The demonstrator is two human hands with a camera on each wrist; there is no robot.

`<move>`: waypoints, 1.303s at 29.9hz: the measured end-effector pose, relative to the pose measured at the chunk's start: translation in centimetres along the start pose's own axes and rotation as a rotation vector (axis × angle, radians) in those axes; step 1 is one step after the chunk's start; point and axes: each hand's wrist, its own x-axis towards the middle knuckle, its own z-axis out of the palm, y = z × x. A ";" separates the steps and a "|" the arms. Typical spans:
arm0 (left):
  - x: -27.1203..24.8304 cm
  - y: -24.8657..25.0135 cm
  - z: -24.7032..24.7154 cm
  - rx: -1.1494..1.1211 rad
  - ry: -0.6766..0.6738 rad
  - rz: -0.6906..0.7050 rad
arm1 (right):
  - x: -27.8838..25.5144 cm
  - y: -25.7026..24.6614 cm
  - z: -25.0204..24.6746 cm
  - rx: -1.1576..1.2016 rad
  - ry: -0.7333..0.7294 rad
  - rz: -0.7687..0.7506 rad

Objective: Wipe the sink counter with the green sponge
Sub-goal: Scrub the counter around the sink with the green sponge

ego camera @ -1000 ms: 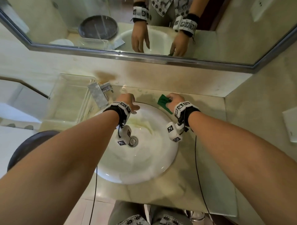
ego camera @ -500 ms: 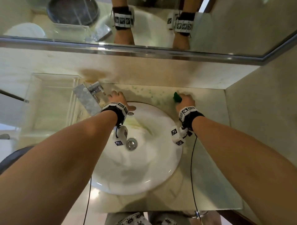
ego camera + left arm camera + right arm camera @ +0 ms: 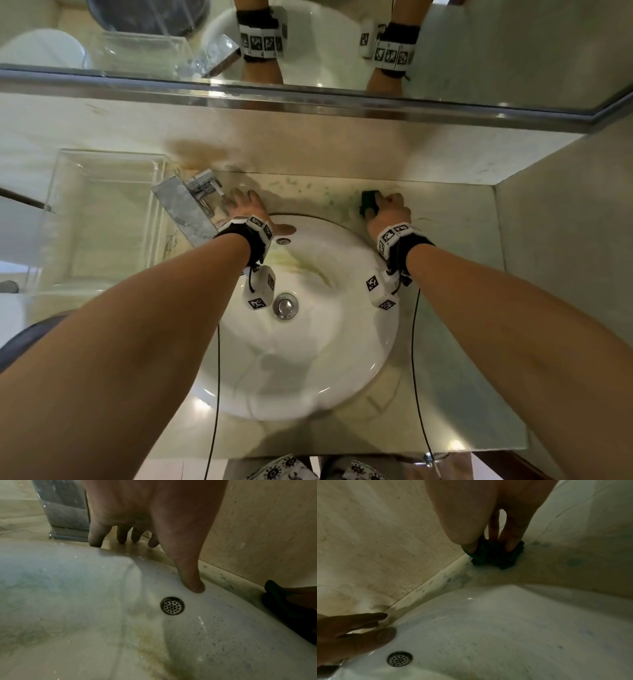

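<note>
The green sponge (image 3: 368,203) (image 3: 494,556) lies on the marble counter (image 3: 455,219) behind the white basin, close to the back wall. My right hand (image 3: 388,209) (image 3: 489,540) grips it from above, thumb on one side and fingers on the other, pressing it onto the counter. My left hand (image 3: 248,214) (image 3: 145,545) rests flat and spread on the counter at the basin's back rim, beside the tap, with its thumb (image 3: 193,584) on the rim above the overflow hole. The sponge shows dark at the right edge of the left wrist view.
A white round basin (image 3: 342,377) with a drain fills the counter's middle. A steel tap (image 3: 191,209) stands at the back left, next to a clear acrylic tray (image 3: 102,212). Walls close in behind and at the right; a mirror hangs above. Greenish smears (image 3: 301,186) spot the counter behind the basin.
My right hand has slid the sponge to the right and back along the counter toward the wall. The left hand has stayed on the basin's back rim. The head view has tilted down.
</note>
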 end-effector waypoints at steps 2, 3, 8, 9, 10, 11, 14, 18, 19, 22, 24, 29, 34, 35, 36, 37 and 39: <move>0.3 -0.1 0.2 -0.028 0.000 0.018 | 0.5 -0.8 -0.2 -0.063 -0.009 -0.017; 0.4 -0.2 0.2 -0.037 0.006 0.025 | 0.7 -1.2 -0.3 -0.077 -0.007 -0.037; 0.4 -0.1 0.0 -0.052 -0.014 0.039 | 1.2 -2.9 0.0 0.013 -0.004 -0.134; 0.3 -0.1 -0.1 -0.054 -0.018 0.040 | 1.3 -3.4 0.0 0.031 -0.005 -0.160; 0.2 0.0 -0.3 -0.050 -0.018 0.042 | 1.4 -3.9 0.0 0.044 -0.008 -0.189; 0.1 0.1 -0.4 -0.034 -0.018 0.045 | 1.5 -4.2 0.1 0.058 -0.010 -0.223; 0.0 0.2 -0.8 -0.010 -0.027 0.046 | 1.5 -5.0 0.8 0.118 -0.013 -0.302; 0.2 0.0 -0.8 -0.006 -0.037 0.043 | 1.0 -5.2 1.8 0.138 -0.009 -0.313; 0.1 0.0 -0.8 -0.005 -0.038 0.045 | 1.1 -5.1 1.8 0.127 -0.023 -0.293; 0.0 0.1 -0.9 0.001 -0.042 0.046 | 0.8 -4.1 1.3 0.035 -0.052 -0.243; -0.1 0.2 -0.9 -0.001 -0.049 0.041 | 0.3 -2.8 1.1 0.022 -0.049 -0.194; -0.9 0.5 -1.4 0.043 -0.048 0.058 | -1.7 0.9 0.9 0.134 0.012 -0.003; -1.1 0.7 -1.6 0.040 -0.058 0.060 | -3.4 3.4 1.4 0.162 0.046 0.122; -0.9 0.6 -1.6 0.039 -0.061 0.059 | -3.5 3.5 1.5 0.163 0.052 0.141; -0.8 0.6 -1.5 0.035 -0.061 0.058 | -3.6 3.3 1.4 0.148 0.051 0.155; -0.7 0.5 -1.4 0.026 -0.059 0.057 | -3.5 3.0 1.3 0.126 0.044 0.155; -0.5 0.5 -1.4 0.015 -0.061 0.052 | -3.2 2.4 1.2 0.101 0.030 0.156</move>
